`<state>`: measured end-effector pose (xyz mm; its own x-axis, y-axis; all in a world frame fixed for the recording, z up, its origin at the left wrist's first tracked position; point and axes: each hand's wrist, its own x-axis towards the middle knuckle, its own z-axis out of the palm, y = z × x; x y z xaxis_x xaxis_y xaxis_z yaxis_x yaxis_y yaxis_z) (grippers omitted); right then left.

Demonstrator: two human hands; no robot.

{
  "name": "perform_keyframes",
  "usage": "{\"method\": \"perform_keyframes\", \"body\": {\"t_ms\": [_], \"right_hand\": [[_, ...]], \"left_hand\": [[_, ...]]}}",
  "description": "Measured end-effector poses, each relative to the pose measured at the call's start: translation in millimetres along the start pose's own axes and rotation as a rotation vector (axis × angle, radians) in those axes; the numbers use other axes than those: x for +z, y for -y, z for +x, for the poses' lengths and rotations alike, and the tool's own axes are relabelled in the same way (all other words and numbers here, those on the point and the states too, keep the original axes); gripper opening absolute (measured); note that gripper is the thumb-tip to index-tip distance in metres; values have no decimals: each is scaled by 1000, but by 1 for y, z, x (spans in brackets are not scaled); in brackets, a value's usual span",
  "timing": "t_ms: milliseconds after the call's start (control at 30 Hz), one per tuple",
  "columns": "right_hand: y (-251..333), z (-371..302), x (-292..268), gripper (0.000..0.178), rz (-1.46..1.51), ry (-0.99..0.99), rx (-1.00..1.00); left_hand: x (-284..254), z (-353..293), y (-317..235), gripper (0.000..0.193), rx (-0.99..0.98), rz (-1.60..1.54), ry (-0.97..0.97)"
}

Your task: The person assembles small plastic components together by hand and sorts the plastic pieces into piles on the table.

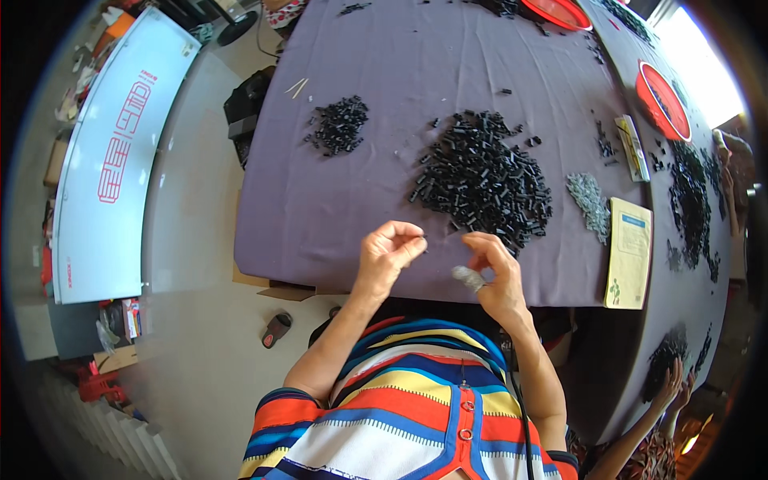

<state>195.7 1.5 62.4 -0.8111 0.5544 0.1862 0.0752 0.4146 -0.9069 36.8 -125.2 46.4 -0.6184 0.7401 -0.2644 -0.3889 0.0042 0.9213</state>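
Note:
My left hand is pinched at the fingertips over the near part of the purple-covered table. A small black piece peeks out from between its thumb and finger. To the right, at the near edge of a large heap of short black tubular pieces, is my right hand. Its fingers are bent and stand apart from the thumb, with nothing visible between them. A whitish wrap covers that thumb. A smaller heap of tiny black pieces lies farther off to the left.
Right of the large heap lie a pile of small clear pieces, a yellow booklet and a narrow box. Red trays sit at the far right. A co-worker's hands are at another black pile, lower right.

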Motion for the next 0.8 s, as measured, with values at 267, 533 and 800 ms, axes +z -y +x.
{"method": "perform_keyframes", "body": {"t_ms": [267, 533, 800], "right_hand": [[-8, -13, -15, 29, -113, -142, 24], [-26, -19, -34, 32, -165, -260, 35], [-42, -28, -41, 23, -155, -336, 14]], "left_hand": [[-70, 11, -25, 9, 410, 730, -341], [-108, 14, -15, 11, 659, 1335, -560], [-106, 16, 1, 23, 732, 1441, -566]]}}
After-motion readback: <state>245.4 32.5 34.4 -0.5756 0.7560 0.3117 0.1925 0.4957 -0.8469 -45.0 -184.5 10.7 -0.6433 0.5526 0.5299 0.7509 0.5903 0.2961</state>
